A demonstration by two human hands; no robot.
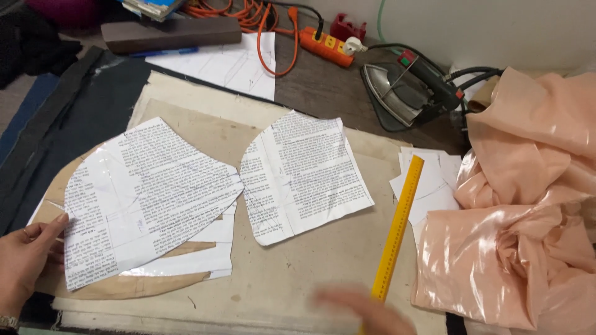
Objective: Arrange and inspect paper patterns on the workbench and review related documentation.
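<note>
Pattern (139, 198) is pinned at the worktop's (298, 273) left edge by the flat left hand (25, 260). Ruler (395, 231) is met by the blurred right hand (366, 310); grip cannot be told.

A steam iron (402, 93) rests beside an orange power strip (325, 45). Peach satin fabric (528, 205) is heaped at the right. A dark block (171, 34) lies farther back.

Pale wall (496, 31) behind a grey-brown worktable (323, 93).
</note>
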